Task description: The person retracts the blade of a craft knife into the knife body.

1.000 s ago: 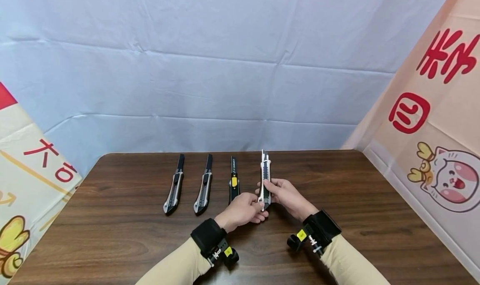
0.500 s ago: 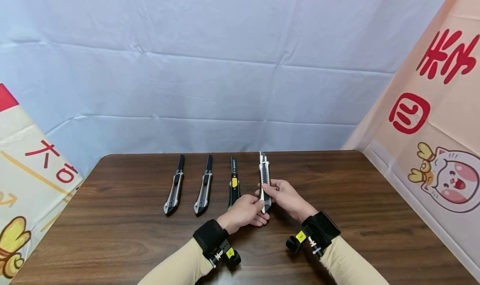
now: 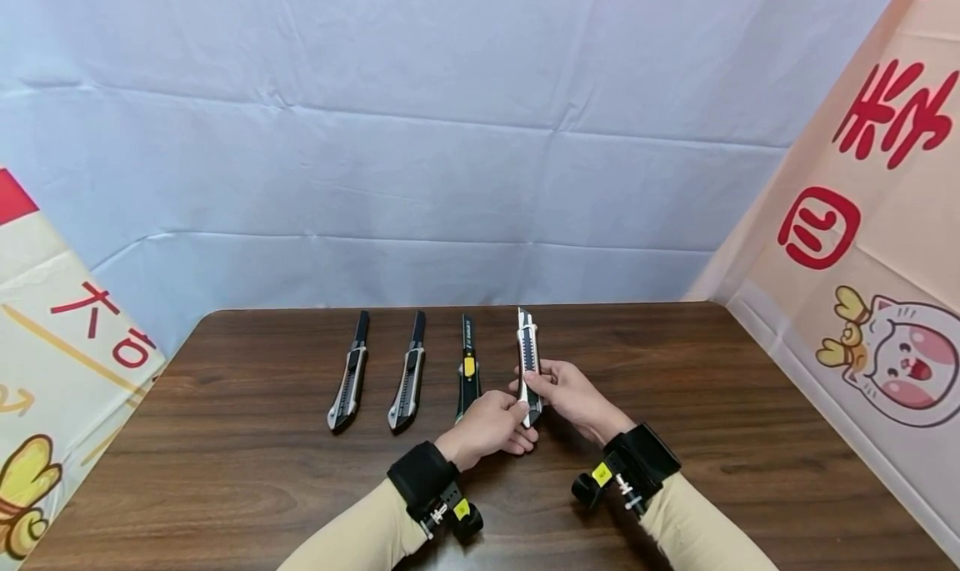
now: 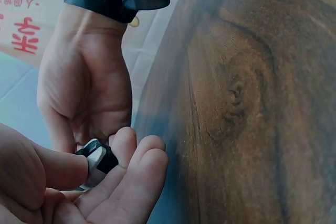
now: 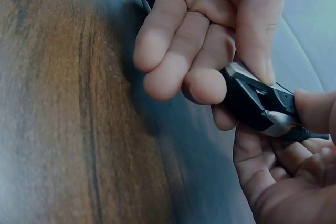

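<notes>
Both hands hold one silver and black utility knife (image 3: pixel 529 361) just above the brown wooden table (image 3: pixel 720 388), its tip pointing away from me. My left hand (image 3: pixel 493 425) pinches the near end, thumb on top. My right hand (image 3: pixel 573 396) grips the body from the right, thumb on the slider side. In the left wrist view, the knife end (image 4: pixel 97 158) shows between my left fingers (image 4: pixel 131 177), with the right hand (image 4: pixel 86 93) behind. In the right wrist view, the right fingers (image 5: pixel 178 40) curl over the knife (image 5: pixel 257 103), above the left palm (image 5: pixel 283 182).
Three more utility knives lie in a row to the left: two grey and black ones (image 3: pixel 348 373) (image 3: pixel 407 373) and a black one with a yellow slider (image 3: pixel 468 369). A blue cloth backdrop (image 3: pixel 450 137) and printed banners (image 3: pixel 862 221) close in the table.
The held knife has sunk a little toward the table and toward me, and its far tip reaches less far than before. Both hands keep their hold.
</notes>
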Motion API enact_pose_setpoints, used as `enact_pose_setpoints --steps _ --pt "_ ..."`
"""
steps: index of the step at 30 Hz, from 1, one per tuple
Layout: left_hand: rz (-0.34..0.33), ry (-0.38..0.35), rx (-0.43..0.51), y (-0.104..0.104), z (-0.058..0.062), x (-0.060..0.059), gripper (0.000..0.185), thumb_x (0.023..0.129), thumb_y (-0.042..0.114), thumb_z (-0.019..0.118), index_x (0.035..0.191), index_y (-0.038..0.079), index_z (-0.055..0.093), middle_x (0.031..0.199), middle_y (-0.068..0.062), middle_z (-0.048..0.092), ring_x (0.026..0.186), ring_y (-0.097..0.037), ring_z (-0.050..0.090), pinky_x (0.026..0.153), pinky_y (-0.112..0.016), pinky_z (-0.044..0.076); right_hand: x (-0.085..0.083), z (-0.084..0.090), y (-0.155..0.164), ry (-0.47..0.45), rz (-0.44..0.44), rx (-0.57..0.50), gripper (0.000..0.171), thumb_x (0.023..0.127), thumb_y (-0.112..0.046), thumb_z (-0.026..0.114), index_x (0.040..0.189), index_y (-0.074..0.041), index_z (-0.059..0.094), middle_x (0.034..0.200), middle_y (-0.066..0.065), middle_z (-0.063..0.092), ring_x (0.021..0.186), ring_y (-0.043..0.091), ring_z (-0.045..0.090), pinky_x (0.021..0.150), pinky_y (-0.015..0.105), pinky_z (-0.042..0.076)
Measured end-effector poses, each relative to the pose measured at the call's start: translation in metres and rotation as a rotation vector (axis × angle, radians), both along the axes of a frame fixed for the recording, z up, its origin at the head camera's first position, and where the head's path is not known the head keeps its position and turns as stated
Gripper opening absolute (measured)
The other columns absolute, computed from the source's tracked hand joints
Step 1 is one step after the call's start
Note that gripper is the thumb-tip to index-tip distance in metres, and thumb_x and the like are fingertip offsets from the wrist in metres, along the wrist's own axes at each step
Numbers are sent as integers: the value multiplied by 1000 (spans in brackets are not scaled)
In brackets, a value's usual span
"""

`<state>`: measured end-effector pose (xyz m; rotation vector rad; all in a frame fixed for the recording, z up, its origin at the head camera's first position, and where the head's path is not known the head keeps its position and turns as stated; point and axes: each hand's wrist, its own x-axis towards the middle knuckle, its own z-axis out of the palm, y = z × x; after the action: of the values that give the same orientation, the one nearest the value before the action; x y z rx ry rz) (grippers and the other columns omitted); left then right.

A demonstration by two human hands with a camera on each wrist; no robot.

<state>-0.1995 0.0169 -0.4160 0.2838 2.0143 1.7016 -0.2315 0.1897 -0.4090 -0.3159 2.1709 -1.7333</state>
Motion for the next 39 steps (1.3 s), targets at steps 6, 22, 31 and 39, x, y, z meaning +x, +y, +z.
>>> enact_pose_setpoints --steps 6,22,31,39 --pt "3 -4 2 -1 1 0 34 105 18 42 111 -9 61 90 -18 72 79 -23 72 70 -34 62 1 0 0 1 0 15 42 104 -14 45 136 13 42 125 27 63 103 12 65 86 24 53" --pt "-1 -12 56 -4 1 0 38 106 19 39 116 -10 62 91 -19 72 79 -18 71 73 -32 61 1 2 -2 2 3 -12 45 104 -14 45 138 15 38 127 30 59 104 12 64 88 23 52" --pt "10 2 33 -3 1 0 39 106 20 40 112 -10 63 90 -18 72 76 -18 70 70 -31 61 3 2 1 -12 46 -42 46 103 -12 46 140 14 35 131 30 57 109 12 62 91 23 51" --pt "30 7 28 -3 0 0 38 105 20 41 109 -10 64 89 -19 72 75 -18 71 69 -33 61 3 2 0 -9 36 -24 45 103 -11 47 140 13 36 132 28 58 112 13 61 90 21 50"
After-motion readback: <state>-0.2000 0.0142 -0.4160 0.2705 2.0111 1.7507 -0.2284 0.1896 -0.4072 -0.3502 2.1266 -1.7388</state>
